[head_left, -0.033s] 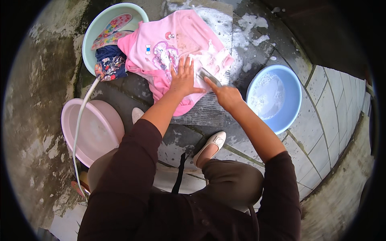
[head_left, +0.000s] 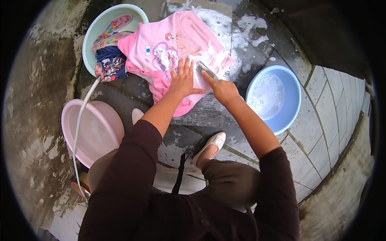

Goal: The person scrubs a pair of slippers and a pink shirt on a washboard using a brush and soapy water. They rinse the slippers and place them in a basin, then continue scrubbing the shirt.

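A pink shirt [head_left: 189,34] with cartoon prints lies spread over a ridged grey slab [head_left: 207,110], with white lather on its right side. Flat on the cloth, fingers spread, my left hand [head_left: 184,80] presses the shirt near its printed heart. My right hand [head_left: 225,91] is closed round a grey-backed scrubbing brush [head_left: 207,71], which rests on the soapy part just right of my left hand. The brush's underside is hidden. The shirt's left edge reaches a pale green basin [head_left: 89,36], where dark blue floral cloth [head_left: 110,64] hangs over the rim.
A blue basin [head_left: 296,86] of sudsy water stands to the right. At the left is a pink basin [head_left: 68,132], crossed by a white hose [head_left: 79,120]. Foam [head_left: 252,24] lies on the wet paving beyond the slab. My shoe [head_left: 217,141] is just below the slab.
My right hand and the brush have shifted slightly left and away from me across the shirt. My left hand stays in place.
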The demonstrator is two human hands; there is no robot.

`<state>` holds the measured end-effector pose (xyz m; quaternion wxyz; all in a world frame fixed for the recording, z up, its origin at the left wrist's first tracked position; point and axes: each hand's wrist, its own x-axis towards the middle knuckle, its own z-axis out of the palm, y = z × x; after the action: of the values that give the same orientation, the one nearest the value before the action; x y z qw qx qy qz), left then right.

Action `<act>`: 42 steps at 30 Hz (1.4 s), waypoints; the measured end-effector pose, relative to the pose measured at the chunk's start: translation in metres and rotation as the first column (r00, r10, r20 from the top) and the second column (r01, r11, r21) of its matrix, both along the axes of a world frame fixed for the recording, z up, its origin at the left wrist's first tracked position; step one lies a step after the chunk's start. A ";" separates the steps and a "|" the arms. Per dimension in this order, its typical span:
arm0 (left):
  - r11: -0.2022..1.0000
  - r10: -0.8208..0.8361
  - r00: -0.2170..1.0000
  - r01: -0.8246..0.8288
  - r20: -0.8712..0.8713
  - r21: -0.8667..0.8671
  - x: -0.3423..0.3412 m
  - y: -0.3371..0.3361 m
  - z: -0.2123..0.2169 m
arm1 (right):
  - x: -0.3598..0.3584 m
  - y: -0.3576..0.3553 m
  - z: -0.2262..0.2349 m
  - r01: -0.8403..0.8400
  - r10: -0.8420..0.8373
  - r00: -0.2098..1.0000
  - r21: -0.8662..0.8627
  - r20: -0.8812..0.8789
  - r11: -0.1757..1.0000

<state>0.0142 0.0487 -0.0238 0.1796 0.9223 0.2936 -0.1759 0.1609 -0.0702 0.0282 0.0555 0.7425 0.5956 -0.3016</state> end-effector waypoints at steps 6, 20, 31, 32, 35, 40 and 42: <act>0.999 0.020 1.000 -0.021 0.017 0.041 -0.006 0.003 0.004 | -0.005 -0.044 0.028 -0.058 0.058 0.998 -0.210 -0.010 0.976; 0.999 0.001 1.000 -0.002 -0.021 -0.046 0.002 0.002 0.004 | 0.035 0.014 0.000 0.230 -0.228 0.972 -0.024 0.051 0.973; 0.999 0.001 1.000 -0.002 -0.030 -0.041 0.002 0.004 0.005 | 0.025 -0.012 -0.006 0.289 -0.288 0.957 -0.019 0.034 0.957; 0.999 -0.002 0.999 0.000 -0.046 -0.048 0.003 0.001 0.006 | 0.017 -0.015 -0.012 0.324 -0.324 0.946 -0.001 0.029 0.946; 0.999 -0.030 0.995 0.028 -0.100 -0.022 0.002 0.005 0.006 | -0.039 -0.063 -0.001 0.190 -0.197 0.976 -0.076 -0.091 0.979; 0.999 -0.002 0.999 0.000 -0.040 -0.042 0.004 0.002 0.008 | 0.018 -0.016 0.018 0.281 -0.282 0.959 -0.173 0.018 0.944; 0.999 0.002 0.999 -0.004 -0.039 -0.048 0.002 0.002 0.006 | 0.007 -0.027 0.008 0.263 -0.267 0.964 -0.177 -0.001 0.949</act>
<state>0.0160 0.0504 -0.0179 0.1962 0.9136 0.2943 -0.2005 0.1676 -0.0977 0.0361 0.0723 0.8040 0.4624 -0.3668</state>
